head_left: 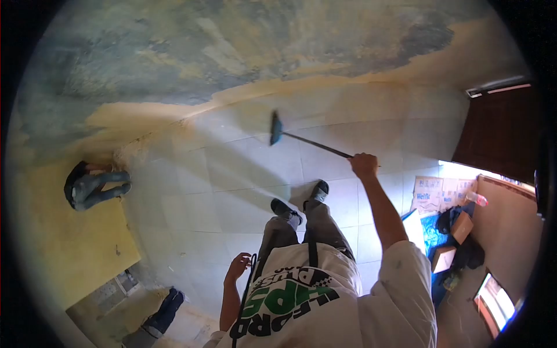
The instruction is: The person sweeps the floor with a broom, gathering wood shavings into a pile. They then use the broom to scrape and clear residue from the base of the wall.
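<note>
The left hand [238, 268] hangs by the hip, fingers loosely parted. The right hand [364, 166], nearer the broom, wraps its thin dark handle; the long blue-green-headed broom [318, 145] slants forward-left over the pale tiled floor [185, 211], toward its wall edge.

person [93, 188] beside yellow wall [64, 243], printed cardboard [428, 194] near plastic bottle [478, 199], blue sheet [432, 233], 2 boxes [444, 259]

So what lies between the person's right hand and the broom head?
The broom's handle, slanting over bare, pale floor tiles, as the head view shows.
</note>
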Demonstrator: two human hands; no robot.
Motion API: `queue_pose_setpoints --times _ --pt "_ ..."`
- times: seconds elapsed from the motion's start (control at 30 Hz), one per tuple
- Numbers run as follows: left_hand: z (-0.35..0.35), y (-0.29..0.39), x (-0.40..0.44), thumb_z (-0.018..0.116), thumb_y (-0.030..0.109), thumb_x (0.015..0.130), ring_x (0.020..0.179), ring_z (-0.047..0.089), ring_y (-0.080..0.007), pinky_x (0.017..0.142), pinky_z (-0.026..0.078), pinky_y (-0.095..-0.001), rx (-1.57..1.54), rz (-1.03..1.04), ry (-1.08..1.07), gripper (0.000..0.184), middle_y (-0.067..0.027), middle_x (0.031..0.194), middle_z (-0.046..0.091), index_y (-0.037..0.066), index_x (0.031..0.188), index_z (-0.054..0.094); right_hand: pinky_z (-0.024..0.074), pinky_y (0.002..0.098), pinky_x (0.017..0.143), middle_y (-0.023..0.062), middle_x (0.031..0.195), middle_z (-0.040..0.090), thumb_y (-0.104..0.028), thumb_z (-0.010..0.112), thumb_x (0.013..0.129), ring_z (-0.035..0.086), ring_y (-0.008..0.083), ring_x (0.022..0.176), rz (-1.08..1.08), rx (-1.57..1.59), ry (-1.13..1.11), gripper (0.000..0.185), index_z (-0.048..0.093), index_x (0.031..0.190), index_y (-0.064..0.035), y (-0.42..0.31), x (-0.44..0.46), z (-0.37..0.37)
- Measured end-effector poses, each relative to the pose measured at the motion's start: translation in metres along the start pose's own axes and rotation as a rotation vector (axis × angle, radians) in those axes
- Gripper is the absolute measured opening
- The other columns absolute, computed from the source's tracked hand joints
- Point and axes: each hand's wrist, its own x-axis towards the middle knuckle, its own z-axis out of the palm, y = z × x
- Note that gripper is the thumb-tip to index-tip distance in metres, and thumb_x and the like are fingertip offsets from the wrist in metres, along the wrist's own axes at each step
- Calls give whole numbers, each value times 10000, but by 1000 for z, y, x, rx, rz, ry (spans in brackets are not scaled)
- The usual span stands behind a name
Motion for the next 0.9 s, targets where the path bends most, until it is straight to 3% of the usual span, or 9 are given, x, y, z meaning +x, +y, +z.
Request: queue_pose_setpoints --times 0.13,0.3,0.57,0.63,0.7,0.73,0.77,0.8,0.9 --pt "-20 6 -3 438 142 903 742 591 -130 661 479 -279 -128 78 106 198 -69 829 615 91 1064 541 505 375 629 81 736 658 -503 438 860 650 240 742 -104 37 -23 451 658 797 -114 -66 -5 -22" --pt "-40 -14 3 458 149 897 740 583 -130 649 475 -273 -201 74 128 195 -63 830 613 97 1064 543 494 389 582 87 700 643 -502 419 870 641 250 671 -99 -49 99 452 627 807 -105 -36 -31 -14" --pt "-99 -65 48 484 150 889 689 575 -129 603 473 -278 -162 -8 -136 173 -52 790 600 100 1039 555 492 369 544 83 666 632 -446 462 870 637 250 623 320 -310 79 402 632 768 -96 33 -121 -57" --pt "-132 -79 69 492 151 887 680 571 -124 601 471 -274 -174 32 -212 169 -48 783 597 100 1035 557 495 358 540 76 670 631 -392 471 875 641 228 621 355 -364 108 344 606 746 -103 19 -129 -68" --pt "-170 -77 96 514 126 862 668 565 -116 591 463 -268 -80 88 -230 172 -39 767 591 98 1024 563 504 353 547 70 655 629 -234 504 845 643 218 613 330 -373 144 215 609 709 -104 5 -114 -47" --pt "-189 -75 106 518 104 837 674 563 -115 593 457 -261 -7 306 -144 187 -39 767 597 93 1017 567 506 352 548 74 646 626 -217 502 839 645 219 620 346 -366 166 214 618 701 -102 -9 -101 -35" --pt "-209 -55 107 505 102 827 690 563 -116 614 459 -260 21 242 -74 208 -44 776 604 90 1027 563 509 350 550 78 637 623 -200 499 833 646 221 626 359 -360 185 214 627 693 -100 -26 -88 -26" --pt "-230 -52 114 485 139 850 705 563 -119 638 459 -264 -161 360 -72 203 -46 779 604 94 1034 558 508 355 551 85 644 626 -199 489 837 646 223 631 344 -325 206 227 640 701 -97 -46 -75 -16" --pt "-277 2 87 447 174 888 719 563 -117 646 456 -265 -313 338 121 208 -30 787 583 111 1061 543 489 393 584 79 681 643 -149 467 818 640 234 647 228 -264 208 224 687 775 -145 -123 -35 20"
